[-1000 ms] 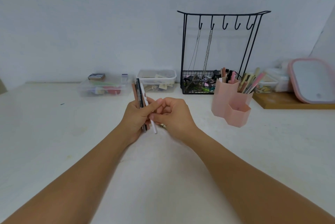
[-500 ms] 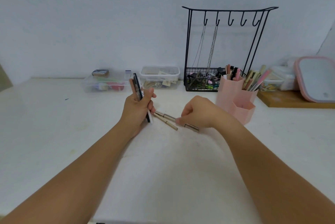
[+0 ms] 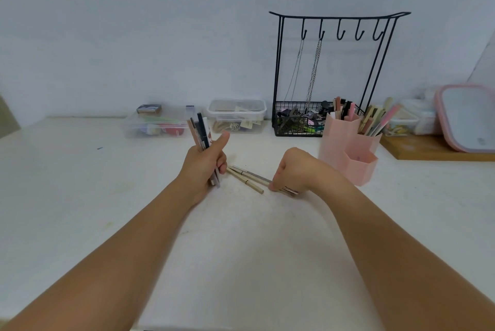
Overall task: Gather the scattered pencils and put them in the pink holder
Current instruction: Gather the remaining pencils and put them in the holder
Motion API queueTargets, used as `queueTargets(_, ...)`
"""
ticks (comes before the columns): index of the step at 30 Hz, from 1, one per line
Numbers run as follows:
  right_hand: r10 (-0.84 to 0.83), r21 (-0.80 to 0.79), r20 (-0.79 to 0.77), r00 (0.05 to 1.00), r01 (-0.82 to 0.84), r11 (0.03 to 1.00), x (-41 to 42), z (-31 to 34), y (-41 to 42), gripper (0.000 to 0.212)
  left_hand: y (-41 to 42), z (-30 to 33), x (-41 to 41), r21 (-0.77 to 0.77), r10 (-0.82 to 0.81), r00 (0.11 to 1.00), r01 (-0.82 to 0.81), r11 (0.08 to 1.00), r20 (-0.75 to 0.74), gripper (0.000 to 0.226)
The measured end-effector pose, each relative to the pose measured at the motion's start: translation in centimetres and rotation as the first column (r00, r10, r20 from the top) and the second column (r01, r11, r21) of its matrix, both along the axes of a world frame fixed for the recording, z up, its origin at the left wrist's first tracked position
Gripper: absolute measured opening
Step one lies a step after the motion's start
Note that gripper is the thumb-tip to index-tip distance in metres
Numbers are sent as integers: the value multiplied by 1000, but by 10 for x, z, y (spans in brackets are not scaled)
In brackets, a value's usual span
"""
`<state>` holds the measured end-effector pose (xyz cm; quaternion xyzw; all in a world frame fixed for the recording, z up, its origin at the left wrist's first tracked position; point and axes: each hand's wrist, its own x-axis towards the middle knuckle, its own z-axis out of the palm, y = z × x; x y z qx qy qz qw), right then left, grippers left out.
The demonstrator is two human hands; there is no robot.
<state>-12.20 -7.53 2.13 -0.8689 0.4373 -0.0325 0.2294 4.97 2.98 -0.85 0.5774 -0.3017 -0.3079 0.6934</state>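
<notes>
Upright in the left hand (image 3: 205,162), its fingers wrapped round them, gathered pencils (image 3: 200,131) wait while right-hand (image 3: 293,170) fingers pinch a desk pencil (image 3: 288,190); the holder (image 3: 349,151) stands just beyond.

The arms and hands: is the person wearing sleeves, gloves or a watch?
No. Both arms are bare from the bottom of the picture up to the wrists. No sleeve, glove, watch or bracelet shows on the left hand or the right hand. I see no ring, though some fingers are hidden.
</notes>
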Motion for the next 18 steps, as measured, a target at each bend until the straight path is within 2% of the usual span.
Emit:
queueTargets(3, -25, 79, 34, 999, 23, 997, 0, -1, 0, 39, 0, -2, 0, -23, 13, 1000, -12, 1000, 24, 53)
queueTargets(6, -73, 145, 193, 979, 45, 988, -3, 3, -1, 31, 0, -1, -1, -35, 34, 999, -34, 999, 3, 53)
queueTargets(9, -124, 299, 468, 875, -25, 954, -6, 10, 3, 15, 1, 0, -4, -53, 23, 999, -25, 998, -25, 52)
queueTargets(12, -103, 319, 666, 738, -157, 935, 6, 9, 20, 9, 2, 2, -6, -76, 1, 999, -4, 997, -35, 48)
queueTargets(16, -101, 317, 756, 647, -226, 921, 26, -3, 45, 9, 2, 0, -7, -109, -30, 999, 27, 994, -23, 55)
queueTargets(18, -70, 286, 772, 631, -246, 926, 32, -10, 50, 9, 2, -2, -8, -144, -87, 996, 83, 986, -24, 47)
